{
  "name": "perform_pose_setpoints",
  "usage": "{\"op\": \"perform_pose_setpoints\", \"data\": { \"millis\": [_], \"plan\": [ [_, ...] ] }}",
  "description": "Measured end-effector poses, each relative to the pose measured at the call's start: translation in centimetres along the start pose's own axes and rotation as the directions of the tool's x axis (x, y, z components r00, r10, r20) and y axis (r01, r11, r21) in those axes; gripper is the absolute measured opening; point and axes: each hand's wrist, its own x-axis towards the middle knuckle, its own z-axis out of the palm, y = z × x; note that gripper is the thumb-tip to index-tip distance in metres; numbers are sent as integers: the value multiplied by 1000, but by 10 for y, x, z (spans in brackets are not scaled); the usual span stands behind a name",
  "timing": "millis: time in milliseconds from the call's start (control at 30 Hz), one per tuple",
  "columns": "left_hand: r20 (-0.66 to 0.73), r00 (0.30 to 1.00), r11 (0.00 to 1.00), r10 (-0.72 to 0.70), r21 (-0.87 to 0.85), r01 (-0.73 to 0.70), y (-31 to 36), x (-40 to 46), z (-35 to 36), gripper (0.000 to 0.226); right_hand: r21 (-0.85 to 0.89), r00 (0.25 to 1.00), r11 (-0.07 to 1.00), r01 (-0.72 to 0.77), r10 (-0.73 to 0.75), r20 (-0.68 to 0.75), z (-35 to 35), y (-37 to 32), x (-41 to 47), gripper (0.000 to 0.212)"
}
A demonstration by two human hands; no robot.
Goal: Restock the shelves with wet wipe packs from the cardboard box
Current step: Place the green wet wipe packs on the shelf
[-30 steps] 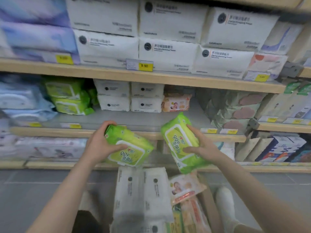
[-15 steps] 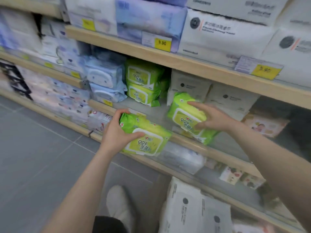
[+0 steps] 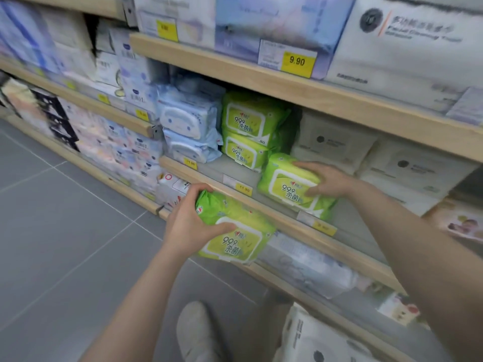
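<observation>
Nearest the camera, a pale shoe (image 3: 198,333) stands on the grey floor (image 3: 65,231), and white packs (image 3: 313,340) lie low at the bottom right, below the shelf edge (image 3: 274,218).

Just in front of that shelf edge, and partly below it, the left hand (image 3: 188,226) grips a green pack (image 3: 235,231): thumb laid across the label face, fingers curled over the pack's top left corner. This pack is tilted and off the shelf, held in the air.

Beyond the shelf edge, the right hand (image 3: 326,180) holds a second green pack (image 3: 290,186), fingers spread over its right side and thumb low on the label. This pack sits on the shelf board just behind the edge, tilted, with its lower end reaching the edge.

Further back from the edge, two stacked green packs (image 3: 248,131) of the same kind stand on the board, just behind and left of the right hand's pack. Left of them is a stack of blue packs (image 3: 188,131); right of them are white boxes (image 3: 337,145).

Yellow price tags (image 3: 244,189) hang on the shelf edge. Above it, on the next shelf up, a tag (image 3: 296,61) reads 9.90 in front of blue and white packs.
</observation>
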Motion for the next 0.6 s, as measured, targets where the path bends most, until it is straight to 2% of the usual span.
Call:
{"op": "perform_pose_setpoints", "data": {
  "millis": [167, 367, 433, 500, 600],
  "plan": [
    [-1, 1000, 1000, 17, -1, -17, 6, -4, 1, 73, -20, 999, 999, -46, 46, 2, 4, 7, -1, 84],
    [-4, 1000, 1000, 0, -15, 0, 12, -2, 5, 72, -186, 987, 980, -72, 43, -152, 29, -9, -15, 78],
    [-3, 1000, 1000, 5, -22, -5, 13, -2, 5, 72, -128, 961, 975, -179, 145, -235, 35, -12, -24, 75],
    [-2, 1000, 999, 3, -32, -3, 12, -4, 2, 72, 5, 910, 961, -276, 263, -322, 43, -11, -33, 73],
    [-9, 1000, 999, -10, -42, 10, 9, -4, -2, 72, 70, 899, 977, -201, 212, -384, 54, -13, -34, 59]
  ]
}}
